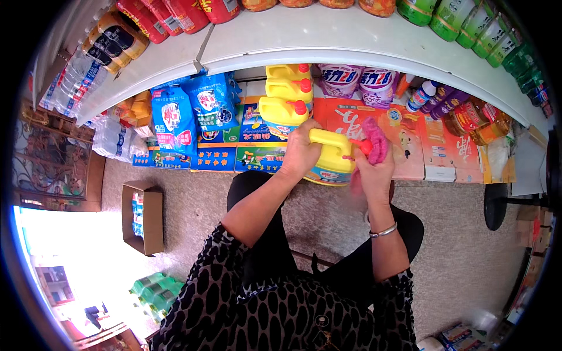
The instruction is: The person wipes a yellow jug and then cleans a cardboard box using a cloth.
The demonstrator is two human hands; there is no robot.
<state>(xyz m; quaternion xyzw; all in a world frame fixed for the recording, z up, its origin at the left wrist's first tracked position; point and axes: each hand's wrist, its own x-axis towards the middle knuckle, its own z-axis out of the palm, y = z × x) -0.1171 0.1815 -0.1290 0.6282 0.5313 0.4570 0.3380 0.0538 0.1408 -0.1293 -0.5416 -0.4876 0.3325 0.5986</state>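
Note:
A yellow plastic jug with a red cap is tilted in front of the low shelf. My left hand grips its base end, and the cap points to the right. In my right hand is a pink cloth, held against the cap and neck. Three similar yellow jugs with red caps stand in a row behind my left hand. To their left are blue detergent bags; to their right, purple detergent bags.
Printed cartons lie under the goods. Above hangs a white shelf bearing bottled drinks. On the floor, left, stand an open cardboard box and a pack of green bottles. At right are cooking-oil bottles and a black round base.

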